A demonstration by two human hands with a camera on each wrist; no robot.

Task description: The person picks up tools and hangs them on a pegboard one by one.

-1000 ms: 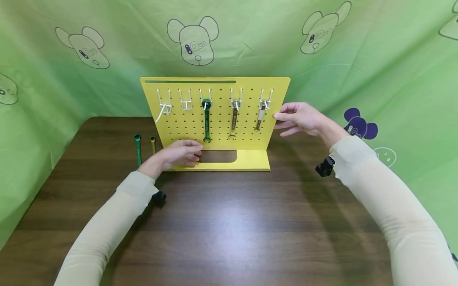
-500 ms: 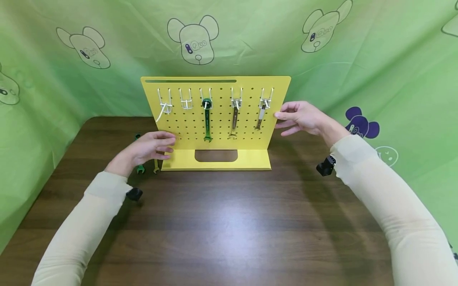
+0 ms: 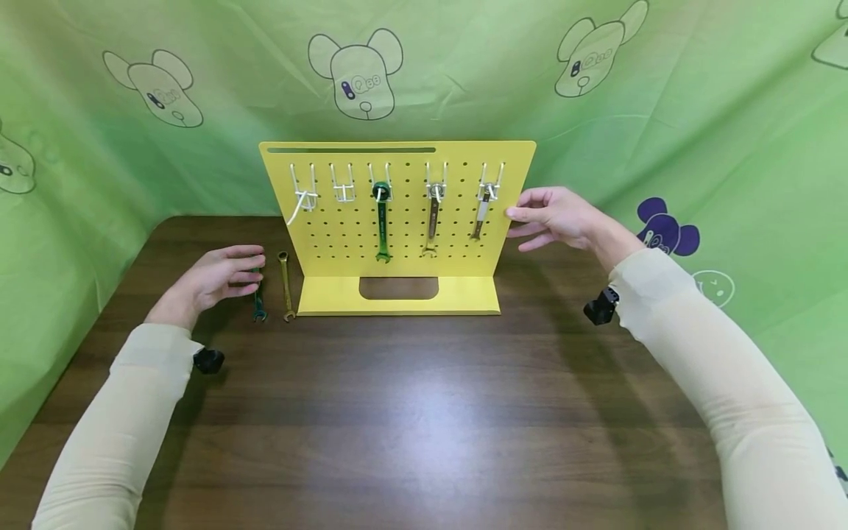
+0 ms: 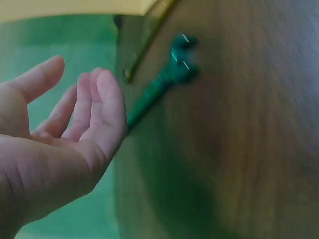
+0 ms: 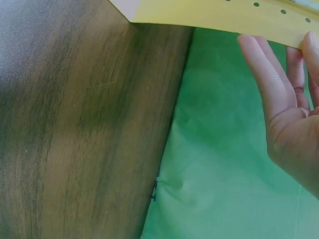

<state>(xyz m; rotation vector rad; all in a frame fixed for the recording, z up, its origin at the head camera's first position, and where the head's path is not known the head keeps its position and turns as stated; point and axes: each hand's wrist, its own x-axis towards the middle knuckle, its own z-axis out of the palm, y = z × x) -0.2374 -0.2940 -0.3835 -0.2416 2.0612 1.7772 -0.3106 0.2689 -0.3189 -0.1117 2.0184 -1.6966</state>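
At the table's left, my left hand (image 3: pixel 218 278) hovers over a green wrench (image 3: pixel 258 303), fingers loosely bent. In the left wrist view the green wrench (image 4: pixel 174 64) lies past the fingers, its open end showing and the rest hidden; no grip on it is visible. A smaller brass-coloured wrench (image 3: pixel 286 287) lies beside it. My right hand (image 3: pixel 553 217) holds the right edge of a yellow pegboard (image 3: pixel 404 269), thumb in front, other fingertips partly hidden behind. On the board hang a green wrench (image 3: pixel 383 228) and two silvery wrenches, one longer (image 3: pixel 433 221), one shorter (image 3: pixel 481 219).
Two white hooks on the board's left, an outer one (image 3: pixel 305 199) and an inner one (image 3: pixel 344 191), carry nothing. The board's foot (image 3: pixel 464 294) stands on the brown wooden table (image 3: pixel 424 412). A green printed cloth (image 3: pixel 464 73) hangs close behind.
My left hand has moved left from the board's foot, past its left edge, to above the green wrench on the table. The right hand stays at the board's edge.
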